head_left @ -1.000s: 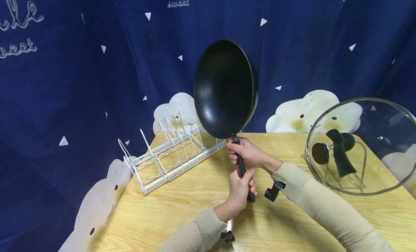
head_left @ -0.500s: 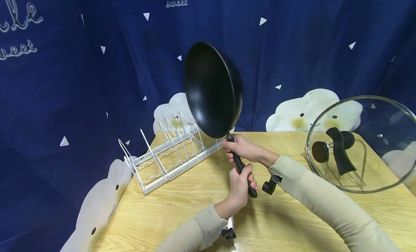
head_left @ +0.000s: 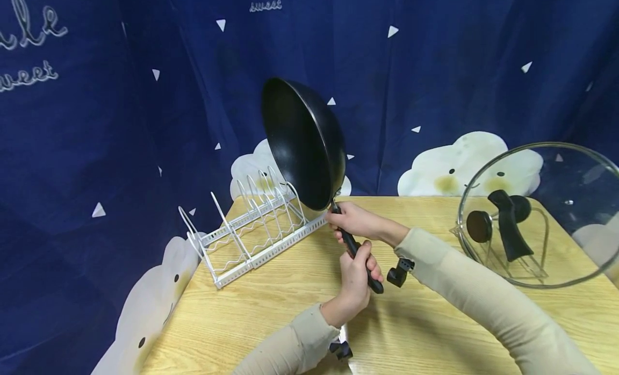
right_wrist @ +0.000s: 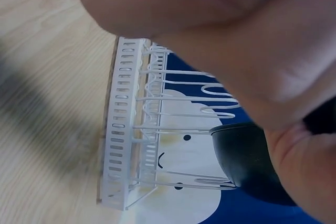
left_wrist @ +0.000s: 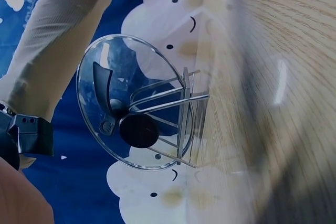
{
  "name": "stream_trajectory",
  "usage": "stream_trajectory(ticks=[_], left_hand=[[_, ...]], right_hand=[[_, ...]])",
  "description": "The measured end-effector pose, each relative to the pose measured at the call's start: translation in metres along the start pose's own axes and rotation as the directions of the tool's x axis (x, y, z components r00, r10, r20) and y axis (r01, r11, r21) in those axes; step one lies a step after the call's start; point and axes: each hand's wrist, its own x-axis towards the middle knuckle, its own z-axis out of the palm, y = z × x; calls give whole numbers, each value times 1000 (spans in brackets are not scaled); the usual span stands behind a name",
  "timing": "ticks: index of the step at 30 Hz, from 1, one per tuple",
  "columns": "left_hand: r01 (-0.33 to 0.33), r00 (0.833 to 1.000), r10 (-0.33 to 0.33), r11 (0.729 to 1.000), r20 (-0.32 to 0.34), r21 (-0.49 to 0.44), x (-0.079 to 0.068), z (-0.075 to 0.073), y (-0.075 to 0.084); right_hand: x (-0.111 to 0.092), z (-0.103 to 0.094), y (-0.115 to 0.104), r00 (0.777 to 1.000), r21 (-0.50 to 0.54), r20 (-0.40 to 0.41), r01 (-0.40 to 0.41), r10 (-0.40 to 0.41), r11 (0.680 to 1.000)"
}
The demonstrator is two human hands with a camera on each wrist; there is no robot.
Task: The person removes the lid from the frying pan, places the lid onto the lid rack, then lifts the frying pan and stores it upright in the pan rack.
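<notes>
A black wok (head_left: 302,141) is held up on its side above the table, its hollow facing left. My right hand (head_left: 357,221) grips the long black handle (head_left: 349,242) close to the bowl. Lower on the same handle, my left hand (head_left: 355,275) is wrapped near its end. To the left stands a white wire rack (head_left: 271,235) with upright loops; the bowl overlaps its right end in the head view. In the right wrist view, the wok (right_wrist: 252,161) appears beside the rack's loops (right_wrist: 184,128), partly covered by my fingers; whether they touch, I cannot tell.
On the table's right, a large glass lid (head_left: 537,145) with a black handle (head_left: 510,227) leans upright in a small metal stand (head_left: 544,246). A blue curtain (head_left: 367,52) with clouds hangs behind the wooden table (head_left: 271,316).
The wok has moved left and slightly down towards the rack, and its hollow has turned further left. My right hand has shifted left with it; the left hand stays nearly in place.
</notes>
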Motion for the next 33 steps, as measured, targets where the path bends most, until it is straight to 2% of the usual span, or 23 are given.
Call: stream_trajectory(ticks=[7,14,18,21,23,33], left_hand=[[25,1000,-25,999,-18,-22,3,-1,0],[35,998,-38,998,-46,-51,5,1,5],[31,998,-34,998,-58,-52,5,-1,6],[25,998,-27,999,-62,-42,5,-3,5],[19,998,-21,999,-60,-33,6,-4,5],[6,999,-8,999,-54,-38,10,-7,6]], right_hand=[[4,0,-1,1000,-43,21,-18,18,999],[9,-2,-3,996,-7,89,-13,14,1000],[10,-3,-1,991,107,129,-30,16,994],[10,-3,0,988,226,155,-59,24,972],[10,-3,0,987,267,160,-72,30,961],[16,-5,1,983,237,185,-63,19,970]])
